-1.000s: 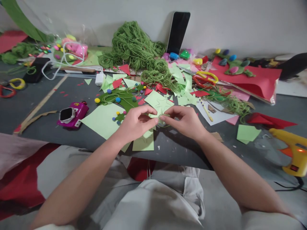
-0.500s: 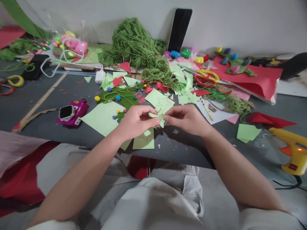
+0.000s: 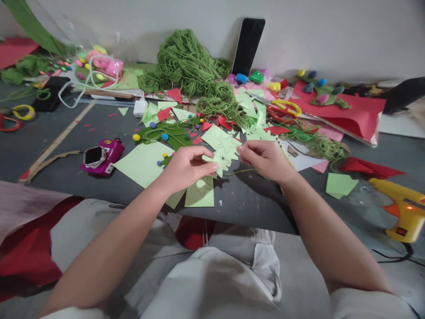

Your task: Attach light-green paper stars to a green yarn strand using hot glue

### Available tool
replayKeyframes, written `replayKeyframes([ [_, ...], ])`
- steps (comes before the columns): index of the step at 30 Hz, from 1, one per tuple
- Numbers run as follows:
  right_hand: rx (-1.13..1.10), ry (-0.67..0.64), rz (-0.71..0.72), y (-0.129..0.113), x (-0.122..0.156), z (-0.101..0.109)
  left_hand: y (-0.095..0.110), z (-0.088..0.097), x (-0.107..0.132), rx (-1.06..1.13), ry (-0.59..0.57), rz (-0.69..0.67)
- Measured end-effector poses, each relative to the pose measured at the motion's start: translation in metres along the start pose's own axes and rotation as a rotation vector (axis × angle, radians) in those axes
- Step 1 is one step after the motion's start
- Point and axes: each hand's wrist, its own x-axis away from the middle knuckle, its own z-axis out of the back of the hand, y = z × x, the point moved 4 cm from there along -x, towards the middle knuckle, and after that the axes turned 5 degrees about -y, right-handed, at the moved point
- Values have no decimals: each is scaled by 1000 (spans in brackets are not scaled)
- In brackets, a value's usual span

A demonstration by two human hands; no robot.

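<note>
Between the thumb and fingers of my left hand (image 3: pixel 191 167) is a light green paper star (image 3: pixel 219 163). Just to the right, my right hand (image 3: pixel 262 157) is closed in a pinch, apart from that star; whether anything is between its fingertips is hidden. Behind the star lies a light green paper piece (image 3: pixel 217 135) with a star outline drawn on it. Nearer to me, another light green square (image 3: pixel 201 199) bears a pencilled star, partly under my left hand. A thin green strand (image 3: pixel 241 171) lies on the dark table below my right hand.
A yellow glue gun (image 3: pixel 398 204) with a lit light stands at the right edge. Orange-and-yellow scissors (image 3: pixel 285 108) lie among paper scraps. A green yarn heap (image 3: pixel 187 62) and a propped phone (image 3: pixel 248 46) are at the back; a purple box with a smartwatch (image 3: pixel 102 157) is left.
My right hand has let go of the paper star and moved a little to the right. My left hand still holds the star, now turned flatter.
</note>
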Motion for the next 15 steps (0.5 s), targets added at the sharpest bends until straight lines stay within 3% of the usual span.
replayKeyframes([
  [6, 45, 59, 25, 2, -1, -1, 3, -2, 0, -25, -17, -11],
  [12, -104, -124, 26, -14, 6, -19, 1, -3, -1, -64, -9, -7],
  [15, -162, -148, -29, -12, 6, -31, 3, -5, 0, -91, -31, -15],
])
